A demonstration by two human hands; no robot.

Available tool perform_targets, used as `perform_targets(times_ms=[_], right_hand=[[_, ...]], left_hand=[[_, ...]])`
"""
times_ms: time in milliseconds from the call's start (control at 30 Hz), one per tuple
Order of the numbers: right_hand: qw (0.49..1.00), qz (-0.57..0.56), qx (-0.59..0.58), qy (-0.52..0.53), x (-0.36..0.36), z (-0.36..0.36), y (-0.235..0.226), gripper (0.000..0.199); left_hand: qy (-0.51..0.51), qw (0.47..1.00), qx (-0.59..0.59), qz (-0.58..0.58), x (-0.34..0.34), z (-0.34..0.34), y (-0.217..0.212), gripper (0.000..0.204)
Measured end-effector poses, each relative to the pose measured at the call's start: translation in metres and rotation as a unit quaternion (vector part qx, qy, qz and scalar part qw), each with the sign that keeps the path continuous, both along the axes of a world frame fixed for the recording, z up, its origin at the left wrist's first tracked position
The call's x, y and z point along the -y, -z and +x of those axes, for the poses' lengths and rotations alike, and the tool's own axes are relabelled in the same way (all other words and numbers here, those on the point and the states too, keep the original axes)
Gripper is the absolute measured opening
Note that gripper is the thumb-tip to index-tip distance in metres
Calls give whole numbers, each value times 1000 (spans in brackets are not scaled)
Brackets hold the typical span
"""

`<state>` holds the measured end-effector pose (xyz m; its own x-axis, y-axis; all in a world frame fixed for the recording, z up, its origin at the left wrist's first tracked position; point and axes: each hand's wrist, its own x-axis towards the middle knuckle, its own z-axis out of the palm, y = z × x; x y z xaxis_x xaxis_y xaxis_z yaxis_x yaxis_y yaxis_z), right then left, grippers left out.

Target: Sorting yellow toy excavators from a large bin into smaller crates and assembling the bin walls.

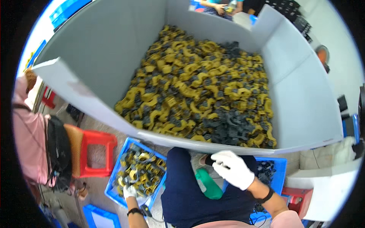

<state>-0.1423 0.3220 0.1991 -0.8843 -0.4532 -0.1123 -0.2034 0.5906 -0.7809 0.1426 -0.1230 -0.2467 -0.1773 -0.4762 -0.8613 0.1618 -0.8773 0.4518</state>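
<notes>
My left hand [130, 191], in a white glove, reaches into a blue crate [110, 189] on my left. Its fingers look apart and touch a heap of small curved yellow-and-black parts [142, 173]. Whether a part sits between the fingertips is too small to tell. Over my right thigh, near the big bin's front wall, my gloved right hand [234, 170] is raised. Its fingers are bent, with a gap between thumb and fingers, and nothing shows in it. A large grey bin [95, 38] in front holds a deep pile of curved yellow and black parts [197, 85].
A second blue crate [280, 173] with dark parts stands at my right. On the left are a red stool [97, 152] and a person in pink [30, 140]. A green piece [209, 184] lies between my legs. Beyond the bin another person's hands [221, 8] hold something.
</notes>
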Motion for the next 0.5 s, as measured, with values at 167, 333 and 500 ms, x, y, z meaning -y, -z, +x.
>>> perform_targets(times_ms=[167,333,500], right_hand=[[974,194,-54,99,-85,-118,-6,29],[919,387,6,-74,-77,-211,54,37],[874,371,106,-295,12,-243,133,47]], left_hand=[[188,963,102,-161,-62,-84,-98,32],[412,751,52,-514,-148,-172,-293,36],[526,555,-42,-642,-213,-236,-399,17]])
